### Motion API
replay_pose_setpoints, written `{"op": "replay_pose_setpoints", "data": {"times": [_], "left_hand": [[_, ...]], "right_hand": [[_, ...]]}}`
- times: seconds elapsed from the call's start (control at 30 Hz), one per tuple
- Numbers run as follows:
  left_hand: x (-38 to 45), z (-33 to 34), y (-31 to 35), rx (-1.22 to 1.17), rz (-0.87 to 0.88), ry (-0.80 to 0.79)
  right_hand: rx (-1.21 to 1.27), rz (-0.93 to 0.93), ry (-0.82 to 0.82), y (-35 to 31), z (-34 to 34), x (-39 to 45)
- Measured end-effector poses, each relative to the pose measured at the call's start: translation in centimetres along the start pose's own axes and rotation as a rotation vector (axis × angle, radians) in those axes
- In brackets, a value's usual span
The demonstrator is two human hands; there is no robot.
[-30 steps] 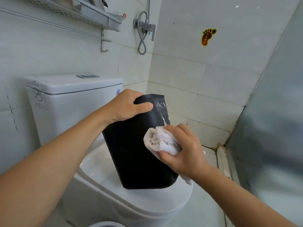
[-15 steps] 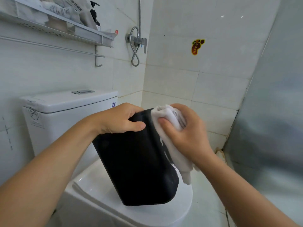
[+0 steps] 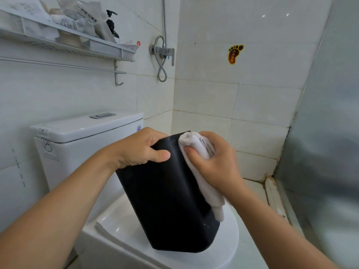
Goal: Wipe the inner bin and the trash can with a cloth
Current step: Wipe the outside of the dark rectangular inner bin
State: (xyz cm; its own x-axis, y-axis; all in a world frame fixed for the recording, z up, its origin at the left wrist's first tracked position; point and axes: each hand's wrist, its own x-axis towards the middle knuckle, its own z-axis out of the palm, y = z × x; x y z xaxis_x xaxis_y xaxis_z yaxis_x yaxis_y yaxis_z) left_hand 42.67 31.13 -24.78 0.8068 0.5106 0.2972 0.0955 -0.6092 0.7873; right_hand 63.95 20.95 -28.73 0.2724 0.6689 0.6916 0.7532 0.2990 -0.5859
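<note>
Below both hands, a white toilet (image 3: 120, 228) with closed lid carries the black inner bin (image 3: 165, 200), which stands tilted on the lid, its top leaning toward the cistern (image 3: 81, 133). The left hand (image 3: 139, 150) grips the bin's upper edge, thumb on the near face. Just right of it, the right hand (image 3: 215, 162) clutches a bunched white cloth (image 3: 198, 148) against the bin's top right corner; the cloth's tail hangs down the bin's right side.
</note>
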Motion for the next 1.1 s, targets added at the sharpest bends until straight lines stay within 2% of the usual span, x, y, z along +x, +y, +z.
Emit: {"op": "replay_pose_setpoints", "data": {"times": [0.07,0.13,0.27,0.33,0.53,0.7,0.9,1.03,1.1], "left_hand": [[0.0,0.1,0.2,0.0,0.0,-0.016],[-0.1,0.1,0.2,-0.004,0.002,-0.024],[-0.4,0.1,0.2,-0.031,-0.002,-0.015],[-0.3,0.3,0.4,-0.021,-0.001,-0.019],[-0.3,0.2,0.6,-0.027,-0.001,-0.047],[-0.4,0.8,0.8,-0.036,0.005,-0.026],[-0.2,0.9,1.1,-0.017,-0.021,-0.029],[-0.3,1.3,1.4,-0.022,-0.006,-0.027],[-0.3,1.3,1.6,-0.007,0.0,-0.032]], "right_hand": [[0.02,-0.096,-0.051,-1.0,-0.2,-0.9],[-0.002,-0.105,-0.061,-1.2,-0.3,-0.9],[-0.034,0.08,0.017,0.4,-0.4,1.0],[-0.033,0.114,0.037,0.6,-0.5,1.1],[-0.005,-0.087,-0.085,-1.5,-1.1,-1.5],[-0.047,0.132,0.039,0.6,-1.4,0.6],[-0.025,-0.092,-0.066,-1.8,-1.2,-1.9],[-0.049,0.106,0.029,0.1,-1.5,-0.3],[-0.053,0.099,0.04,0.1,-1.4,-0.6]]}}
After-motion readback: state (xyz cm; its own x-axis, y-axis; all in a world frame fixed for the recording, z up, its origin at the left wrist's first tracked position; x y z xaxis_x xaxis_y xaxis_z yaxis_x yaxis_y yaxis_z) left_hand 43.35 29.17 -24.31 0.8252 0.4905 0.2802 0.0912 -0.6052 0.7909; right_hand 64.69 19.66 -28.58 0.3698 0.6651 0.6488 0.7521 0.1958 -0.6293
